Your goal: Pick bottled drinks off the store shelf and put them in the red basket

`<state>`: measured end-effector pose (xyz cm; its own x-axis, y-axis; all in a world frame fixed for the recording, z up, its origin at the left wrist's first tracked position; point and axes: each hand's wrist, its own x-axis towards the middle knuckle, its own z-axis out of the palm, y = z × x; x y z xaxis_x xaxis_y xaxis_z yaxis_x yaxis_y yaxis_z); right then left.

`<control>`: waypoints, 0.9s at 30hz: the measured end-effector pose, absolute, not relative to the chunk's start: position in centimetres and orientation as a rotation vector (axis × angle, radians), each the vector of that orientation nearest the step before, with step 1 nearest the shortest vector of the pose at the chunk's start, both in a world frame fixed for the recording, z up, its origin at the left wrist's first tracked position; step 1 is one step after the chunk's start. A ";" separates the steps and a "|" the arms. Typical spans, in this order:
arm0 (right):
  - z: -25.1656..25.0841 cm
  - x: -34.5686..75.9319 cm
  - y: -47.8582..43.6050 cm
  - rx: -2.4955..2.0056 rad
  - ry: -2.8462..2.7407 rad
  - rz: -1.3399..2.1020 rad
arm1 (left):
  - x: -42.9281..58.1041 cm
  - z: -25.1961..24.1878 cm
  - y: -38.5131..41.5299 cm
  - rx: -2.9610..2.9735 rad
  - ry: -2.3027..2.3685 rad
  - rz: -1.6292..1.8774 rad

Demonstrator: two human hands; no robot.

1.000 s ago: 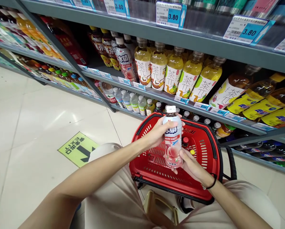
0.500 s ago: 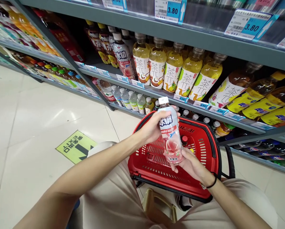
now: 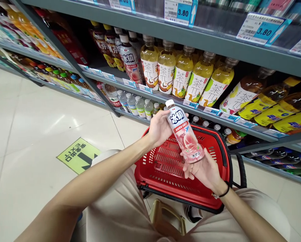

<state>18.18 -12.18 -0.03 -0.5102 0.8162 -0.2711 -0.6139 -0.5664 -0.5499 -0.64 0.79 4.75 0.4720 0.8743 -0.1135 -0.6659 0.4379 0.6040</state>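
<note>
peach drink bottle [image 3: 185, 134]: long axis aslant, white cap [image 3: 170, 103] pointing up, left and far toward the shelves, base down, right and nearer the body, label turned to the camera. held in the air over the red basket [image 3: 165, 188], in front of the lower shelf rows. left hand [image 3: 158, 128]: arm stretched in from the near left, wrist a little bent, fingers curled round the back of the upper part just below the neck, thumb up beside the neck, closed firmly on the plastic. right hand [image 3: 205, 171]: forearm in from the near right, black wristband [image 3: 223, 194] at the wrist, palm up under the base, fingers cupped and wrapped about the lowest part, pressing from beneath. look of the bottle: clear plastic, pale pink liquid, white and pink wrap with bold dark-blue characters near the top, a thin red strip below them, a pink peach picture across the middle, small characters near the bottom. behind, on the middle shelf, yellow tea bottles [image 3: 166, 72] in an upright row with white labels, and just left of them a matching bottle [image 3: 130, 62] with the same blue characters. lower down, small clear bottles [image 3: 140, 107] with white caps. price tag [image 3: 180, 12] in blue and white reading 3.80 on the top shelf edge. floor sticker [image 3: 77, 155], yellow-green with a black arrow, on pale tiles well to the left. beige trousers [image 3: 120, 208] at the near edge, just short of the basket.
</note>
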 end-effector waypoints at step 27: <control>0.3 20.3 -12.6 -0.722 -0.572 2.146 | 0.3 1.6 1.2 0.714 0.632 1.027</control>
